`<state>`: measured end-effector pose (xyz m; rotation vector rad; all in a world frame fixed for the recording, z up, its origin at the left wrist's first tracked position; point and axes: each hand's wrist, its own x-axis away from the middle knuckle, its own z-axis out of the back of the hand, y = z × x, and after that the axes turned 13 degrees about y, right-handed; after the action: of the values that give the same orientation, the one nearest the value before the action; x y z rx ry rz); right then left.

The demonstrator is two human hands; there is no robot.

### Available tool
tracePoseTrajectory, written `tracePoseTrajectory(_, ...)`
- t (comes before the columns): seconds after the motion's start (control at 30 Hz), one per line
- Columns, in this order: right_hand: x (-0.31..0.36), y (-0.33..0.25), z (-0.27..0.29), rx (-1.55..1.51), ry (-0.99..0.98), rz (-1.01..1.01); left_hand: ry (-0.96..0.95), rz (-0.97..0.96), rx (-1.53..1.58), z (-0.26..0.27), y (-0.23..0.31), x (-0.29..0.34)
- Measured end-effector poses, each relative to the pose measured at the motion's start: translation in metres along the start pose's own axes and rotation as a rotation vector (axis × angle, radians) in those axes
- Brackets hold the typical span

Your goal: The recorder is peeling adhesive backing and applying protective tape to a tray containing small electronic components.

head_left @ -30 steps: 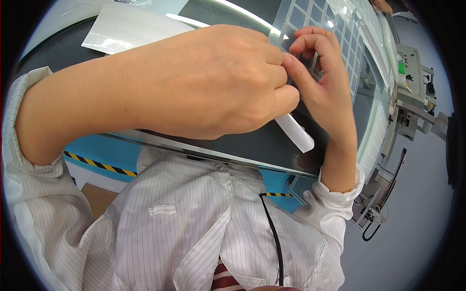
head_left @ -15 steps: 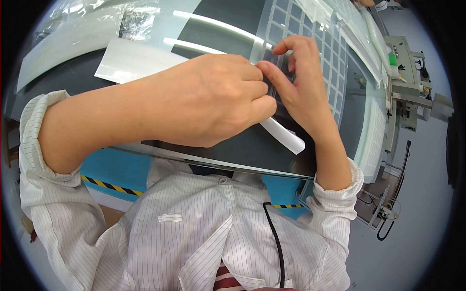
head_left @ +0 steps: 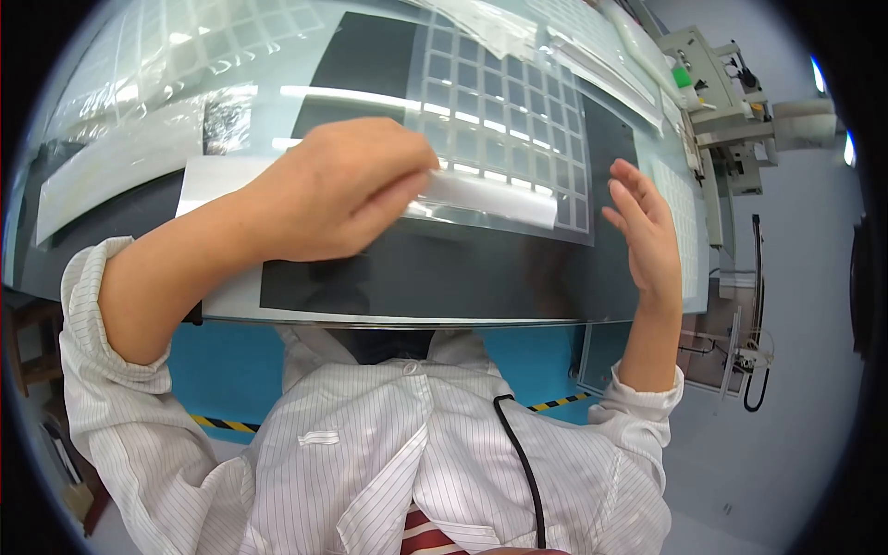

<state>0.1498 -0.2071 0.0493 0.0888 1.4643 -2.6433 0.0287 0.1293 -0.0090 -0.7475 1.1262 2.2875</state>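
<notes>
My left hand (head_left: 361, 190) is closed in a pinch over the table, its fingertips turned to the right. From it a white, glossy strip (head_left: 495, 199) stretches rightward, its far end free. Beneath the strip lies a clear sheet with a pale grid of rectangular cells (head_left: 573, 157), resting on a black mat (head_left: 435, 277). To the right of the grid sheet, my right hand (head_left: 650, 231) is raised with thumb and fingers apart, holding nothing. A white sheet (head_left: 205, 180) is partly hidden by my left forearm.
Clear plastic packaging (head_left: 227, 120) and a pale, curved film sheet (head_left: 111, 190) lie at the left. White papers (head_left: 486, 26) sit at the far side. Grey equipment (head_left: 694, 65) stands beyond the table's right edge. The glass tabletop's front edge (head_left: 416, 324) runs close to my body.
Both hands were close together over the mat; they have separated, the right moving rightward and the left slightly leftward. The strip, which angled down toward me, now extends rightward across the grid sheet.
</notes>
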Motion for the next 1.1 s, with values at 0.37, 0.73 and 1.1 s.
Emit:
tracePoseTrajectory(0.37,0.006,0.009,0.022,-0.406,-0.207,-0.365,0.392,0.476,0.233,0.004,-0.035,-0.012)
tracePoseTrajectory(0.73,0.041,0.017,-0.003,-0.104,-0.376,-0.119,0.385,0.574,0.276,0.008,-0.035,-0.015)
tracePoseTrajectory(1.1,0.094,0.06,0.09,-0.106,-0.193,-0.33,0.295,0.522,0.213,0.013,-0.04,-0.014)
